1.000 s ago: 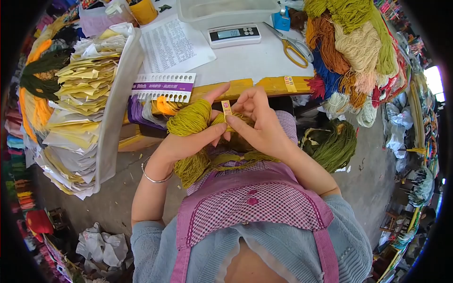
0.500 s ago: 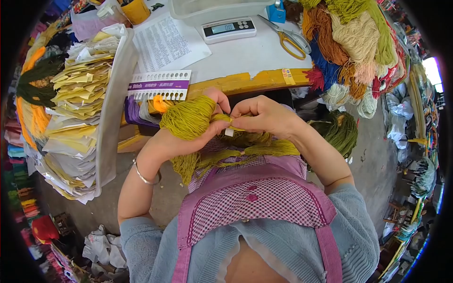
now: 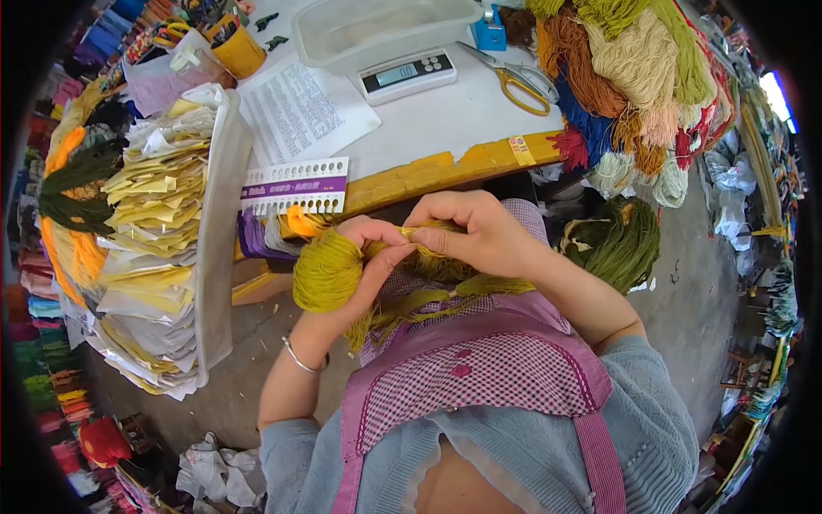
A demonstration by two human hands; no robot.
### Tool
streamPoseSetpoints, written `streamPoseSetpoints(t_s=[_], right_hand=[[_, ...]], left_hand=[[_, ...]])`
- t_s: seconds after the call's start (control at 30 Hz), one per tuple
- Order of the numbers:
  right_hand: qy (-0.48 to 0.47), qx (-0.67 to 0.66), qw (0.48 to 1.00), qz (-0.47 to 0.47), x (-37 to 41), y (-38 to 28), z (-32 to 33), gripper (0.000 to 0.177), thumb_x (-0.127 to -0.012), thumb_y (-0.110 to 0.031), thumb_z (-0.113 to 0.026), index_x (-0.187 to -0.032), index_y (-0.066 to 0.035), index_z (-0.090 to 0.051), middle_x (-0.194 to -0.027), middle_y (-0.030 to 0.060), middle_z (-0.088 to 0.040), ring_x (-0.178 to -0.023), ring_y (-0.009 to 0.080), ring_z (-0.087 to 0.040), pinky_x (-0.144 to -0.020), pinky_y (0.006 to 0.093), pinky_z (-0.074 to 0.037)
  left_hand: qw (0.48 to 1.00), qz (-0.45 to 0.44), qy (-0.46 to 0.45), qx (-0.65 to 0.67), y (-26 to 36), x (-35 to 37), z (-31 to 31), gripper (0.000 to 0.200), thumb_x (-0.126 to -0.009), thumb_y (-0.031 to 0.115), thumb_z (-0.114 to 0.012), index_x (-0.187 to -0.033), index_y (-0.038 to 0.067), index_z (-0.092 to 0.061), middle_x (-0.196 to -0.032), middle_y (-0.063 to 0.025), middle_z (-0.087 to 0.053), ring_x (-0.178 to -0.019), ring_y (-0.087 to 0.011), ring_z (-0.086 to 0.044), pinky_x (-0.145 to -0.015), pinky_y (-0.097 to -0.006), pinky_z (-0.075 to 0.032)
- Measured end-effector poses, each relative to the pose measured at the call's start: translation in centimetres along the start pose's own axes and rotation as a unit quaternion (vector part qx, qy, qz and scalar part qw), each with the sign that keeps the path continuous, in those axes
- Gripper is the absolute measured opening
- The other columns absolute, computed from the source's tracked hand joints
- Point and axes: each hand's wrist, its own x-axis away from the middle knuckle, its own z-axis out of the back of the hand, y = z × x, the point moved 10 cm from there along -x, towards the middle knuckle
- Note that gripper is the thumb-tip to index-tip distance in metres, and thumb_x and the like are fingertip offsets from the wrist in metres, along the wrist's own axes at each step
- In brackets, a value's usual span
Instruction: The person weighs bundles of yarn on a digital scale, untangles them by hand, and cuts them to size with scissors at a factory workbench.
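Observation:
A yellow-green skein of thread (image 3: pixel 328 272) bulges out over the back of my left hand (image 3: pixel 377 248), whose thumb and fingers are closed on it. At the fingertips, my right hand (image 3: pixel 475 227) meets the left, thumb and forefinger pinched on a thin part of the same thread. Exactly what is between the fingertips is too small to make out. More yellow-green thread (image 3: pixel 488 285) lies across the lap, over the checked apron (image 3: pixel 479 368).
A perforated card (image 3: pixel 300 187) lies at the table's wooden edge (image 3: pixel 411 182), beside purple thread (image 3: pixel 254 233). A bin of paper packets (image 3: pixel 163 197) stands left. Farther back are a scale (image 3: pixel 407 77), a plastic tub (image 3: pixel 342 43) and scissors (image 3: pixel 518 83). Thread skeins (image 3: pixel 642 60) hang right.
The skein's bulge has turned and shifted lower against my left hand. A small white tag seen earlier below the fingertips is out of sight. The whole view has shifted slightly.

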Motion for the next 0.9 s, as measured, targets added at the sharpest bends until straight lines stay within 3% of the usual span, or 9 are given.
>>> streamPoseSetpoints(t_s=[0.07, 0.13, 0.17, 0.27, 0.33, 0.4, 0.5, 0.67, 0.9], right_hand=[[0.015, 0.058, 0.998, 0.010, 0.0, -0.9, 0.1, 0.014, -0.091, -0.006, -0.059, -0.103, 0.001, -0.062, -0.083, 0.0029, -0.062, -0.077, 0.0090, -0.058, -0.068, 0.0233, -0.046], [0.086, 0.201, 0.966, 0.141, 0.2, -3.2, 0.6, 0.015, -0.089, -0.004, -0.058, -0.103, -0.001, -0.063, -0.089, 0.0106, -0.065, -0.082, 0.0189, -0.064, -0.071, 0.0270, -0.048], [0.081, 0.210, 0.965, 0.130, 0.1, -3.2, 0.6, 0.021, -0.087, -0.002, -0.058, -0.107, -0.002, -0.062, -0.096, 0.0158, -0.065, -0.089, 0.0295, -0.065, -0.076, 0.0321, -0.050], [0.140, 0.300, 0.914, 0.233, 0.1, -3.9, 0.7, 0.025, -0.086, -0.001, -0.058, -0.110, -0.003, -0.061, -0.098, 0.0153, -0.065, -0.091, 0.0317, -0.064, -0.077, 0.0352, -0.051], [0.116, 0.276, 0.929, 0.216, -0.7, -3.0, 1.0, 0.030, -0.085, -0.001, -0.059, -0.114, -0.004, -0.059, -0.102, 0.0159, -0.064, -0.093, 0.0346, -0.062, -0.078, 0.0374, -0.051], [0.094, 0.276, 0.939, 0.182, -1.1, -2.7, 1.6, 0.031, -0.085, -0.004, -0.062, -0.116, -0.005, -0.058, -0.103, 0.0151, -0.064, -0.091, 0.0324, -0.063, -0.078, 0.0364, -0.051], [0.037, 0.200, 0.978, 0.056, -2.3, -1.2, 1.6, 0.035, -0.083, -0.008, -0.066, -0.116, -0.005, -0.057, -0.105, 0.0141, -0.064, -0.092, 0.0300, -0.064, -0.079, 0.0348, -0.051], [0.106, 0.272, 0.931, 0.218, -1.4, -4.3, 1.7, 0.046, -0.073, -0.019, -0.081, -0.111, -0.004, -0.060, -0.104, 0.0119, -0.064, -0.093, 0.0264, -0.064, -0.081, 0.0326, -0.050], [0.092, 0.234, 0.943, 0.217, -1.4, -4.2, 1.7, 0.040, -0.071, -0.014, -0.081, -0.105, -0.003, -0.062, -0.100, 0.0116, -0.065, -0.093, 0.0271, -0.064, -0.079, 0.0324, -0.051]], left_hand=[[1.000, 0.013, 0.012, -0.010, -0.7, 0.4, -0.5, 0.014, -0.084, 0.003, -0.068, -0.094, 0.004, -0.058, -0.087, -0.0035, -0.060, -0.080, -0.0126, -0.057, -0.072, -0.0256, -0.047], [0.989, -0.007, 0.129, 0.069, -1.6, 0.7, 0.5, 0.022, -0.087, 0.003, -0.065, -0.106, 0.002, -0.053, -0.096, -0.0046, -0.058, -0.085, -0.0111, -0.056, -0.076, -0.0237, -0.046], [0.982, 0.029, 0.119, 0.144, -1.2, 0.3, -0.2, 0.029, -0.090, 0.004, -0.062, -0.116, 0.001, -0.048, -0.102, -0.0054, -0.055, -0.089, -0.0104, -0.054, -0.079, -0.0223, -0.045], [0.977, 0.075, 0.135, 0.149, -2.2, -0.2, -0.6, 0.028, -0.092, 0.005, -0.060, -0.117, 0.001, -0.049, -0.101, -0.0048, -0.055, -0.089, -0.0096, -0.054, -0.079, -0.0221, -0.045], [0.976, 0.111, 0.127, 0.136, -3.5, -0.6, -0.4, 0.025, -0.093, 0.006, -0.058, -0.117, 0.001, -0.051, -0.093, -0.0026, -0.055, -0.076, -0.0061, -0.052, -0.068, -0.0191, -0.043], [0.976, 0.087, 0.140, 0.145, -3.6, -0.8, -0.5, 0.021, -0.093, 0.009, -0.059, -0.113, 0.002, -0.053, -0.081, 0.0005, -0.054, -0.060, -0.0026, -0.046, -0.053, -0.0156, -0.037], [0.971, 0.089, 0.110, 0.193, -3.6, -1.2, -0.4, 0.020, -0.094, 0.010, -0.059, -0.112, 0.003, -0.054, -0.079, 0.0006, -0.054, -0.058, -0.0027, -0.045, -0.052, -0.0152, -0.035], [0.940, 0.140, 0.110, 0.292, -3.9, -1.1, -0.5, 0.016, -0.094, 0.010, -0.059, -0.106, 0.003, -0.052, -0.076, 0.0002, -0.054, -0.057, -0.0033, -0.046, -0.052, -0.0170, -0.036], [0.923, 0.174, 0.101, 0.329, -4.2, -0.6, -0.7, 0.013, -0.094, 0.013, -0.060, -0.100, 0.005, -0.053, -0.069, 0.0009, -0.054, -0.050, -0.0033, -0.043, -0.045, -0.0175, -0.032]])
